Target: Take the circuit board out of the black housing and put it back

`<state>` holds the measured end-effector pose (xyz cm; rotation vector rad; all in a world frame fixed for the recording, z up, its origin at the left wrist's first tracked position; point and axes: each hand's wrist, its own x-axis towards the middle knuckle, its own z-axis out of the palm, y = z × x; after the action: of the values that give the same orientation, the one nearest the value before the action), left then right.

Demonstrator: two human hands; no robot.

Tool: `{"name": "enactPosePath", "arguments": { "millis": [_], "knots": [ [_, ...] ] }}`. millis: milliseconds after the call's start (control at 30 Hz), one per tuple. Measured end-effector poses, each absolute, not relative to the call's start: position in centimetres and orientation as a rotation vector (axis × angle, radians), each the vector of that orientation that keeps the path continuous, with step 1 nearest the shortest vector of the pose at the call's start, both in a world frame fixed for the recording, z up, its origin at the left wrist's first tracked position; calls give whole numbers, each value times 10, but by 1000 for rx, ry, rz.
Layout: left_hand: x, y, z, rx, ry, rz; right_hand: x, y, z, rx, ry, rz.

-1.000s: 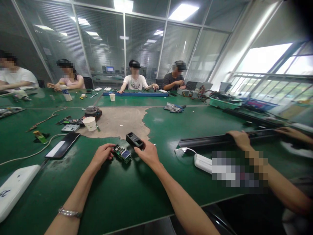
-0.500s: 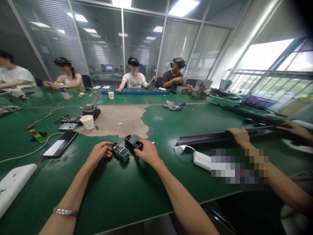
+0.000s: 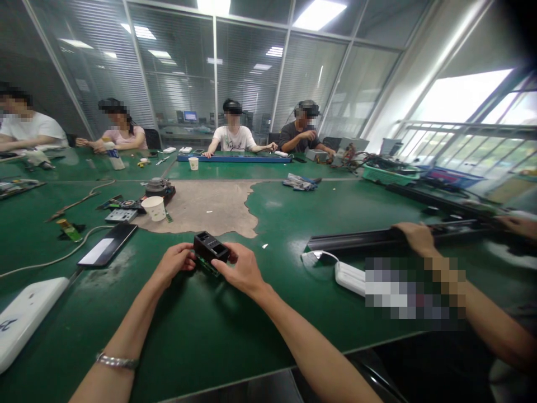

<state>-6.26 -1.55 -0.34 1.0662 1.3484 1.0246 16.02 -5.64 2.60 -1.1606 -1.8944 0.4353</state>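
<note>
My right hand [image 3: 243, 267] grips a black plastic housing [image 3: 211, 246] with rectangular openings on its top. Directly beneath the housing is a green circuit board [image 3: 208, 266], mostly covered by it now. The fingers of my left hand [image 3: 177, 263] are closed on the board's left end. Both parts are held just above the green table, close together; whether they touch is hard to tell. The board's small screen is hidden under the housing.
To the left lie a phone [image 3: 108, 244] with a cable and a white power bank [image 3: 31, 319]. A paper cup [image 3: 154, 208] stands by loose electronic parts. At right, a neighbour's hand [image 3: 415, 238] rests on a long black rail [image 3: 356, 239] near a white device [image 3: 349, 279].
My right hand has brought the black housing left and over the circuit board, covering the screen. My left hand still holds the board in nearly the same place.
</note>
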Motion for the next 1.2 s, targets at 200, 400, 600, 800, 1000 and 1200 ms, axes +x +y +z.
{"name": "enactPosePath", "arguments": {
  "millis": [200, 400, 600, 800, 1000, 1200],
  "knots": [
    [-61, -16, -2, 1102, 1388, 1027, 153, -62, 17, -1178, -1961, 305],
    [-69, -14, -6, 1117, 1545, 1063, 156, -60, 15, -1266, -1956, 316],
    [-69, -18, -2, 1204, 1447, 1126, 157, -60, 17, -1182, -2023, 377],
    [-66, -19, 3, 1181, 1480, 1124, 156, -63, 17, -1201, -2049, 325],
    [-67, -20, 0, 1301, 1474, 1023, 155, -64, 8, -1316, -2098, 345],
    [-66, -20, 1, 1152, 1437, 1026, 154, -61, 5, -1226, -2100, 350]
  ]
}}
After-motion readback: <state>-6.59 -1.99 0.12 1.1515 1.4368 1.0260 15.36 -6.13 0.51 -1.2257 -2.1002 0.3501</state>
